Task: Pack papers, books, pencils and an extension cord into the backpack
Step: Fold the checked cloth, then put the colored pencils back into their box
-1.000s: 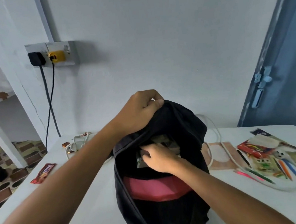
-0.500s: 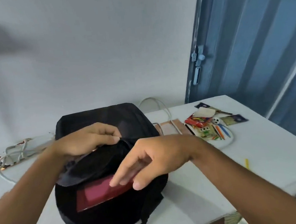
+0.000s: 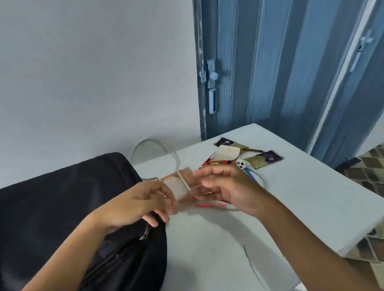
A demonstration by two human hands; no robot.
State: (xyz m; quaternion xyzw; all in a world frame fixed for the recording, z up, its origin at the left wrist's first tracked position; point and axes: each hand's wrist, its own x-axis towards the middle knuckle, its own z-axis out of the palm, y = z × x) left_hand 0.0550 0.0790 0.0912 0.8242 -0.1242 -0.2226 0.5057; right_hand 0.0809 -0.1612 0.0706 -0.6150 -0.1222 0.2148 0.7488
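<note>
Both hands (image 3: pixel 186 193) hovering, fingers loose, grasping nothing; pencils (image 3: pixel 212 205) lying crosswise just beyond, right hand (image 3: pixel 226 186) nearer, backpack (image 3: pixel 57 207) left

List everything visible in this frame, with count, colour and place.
backpack: one, black, left on the table.
table: one, white, against the wall.
cord: one, white, looping behind the backpack and across the table.
packets: two, purple and tan, far side of the table.
stationery pile: count unclear, mixed colours, beyond the hands.
folding door: one, blue, right.
left hand: over the backpack's edge, fingers loosely bent, blurred.
right hand: over the pile, fingers spread.
</note>
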